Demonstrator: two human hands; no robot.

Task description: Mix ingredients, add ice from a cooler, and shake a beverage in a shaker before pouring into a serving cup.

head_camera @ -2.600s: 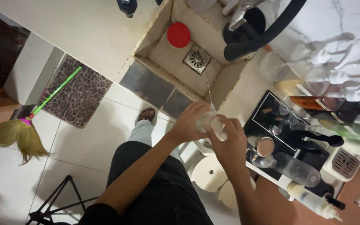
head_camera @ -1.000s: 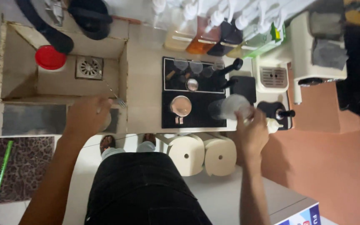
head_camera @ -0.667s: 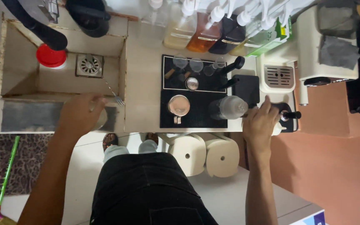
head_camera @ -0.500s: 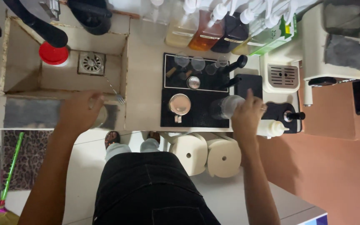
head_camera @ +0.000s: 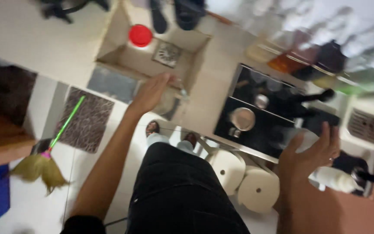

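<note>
Over black tray (head_camera: pixel 256 130), right hand (head_camera: pixel 310 156) spread, empty

A drinks-making kitchen counter — sink (head_camera: pixel 152 60), syrup bottles (head_camera: pixel 308 56), metal jug (head_camera: pixel 241 119) on black mats.

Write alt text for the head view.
Seen from above, a standing person's left hand reaches to the sink edge while the open right hand hovers beside a black tray holding a metal cup. A red lid lies in the sink; a broom lies on the floor.

Head camera looks steeply down, tilted, over the counter (head_camera: pixel 215 93).
</note>
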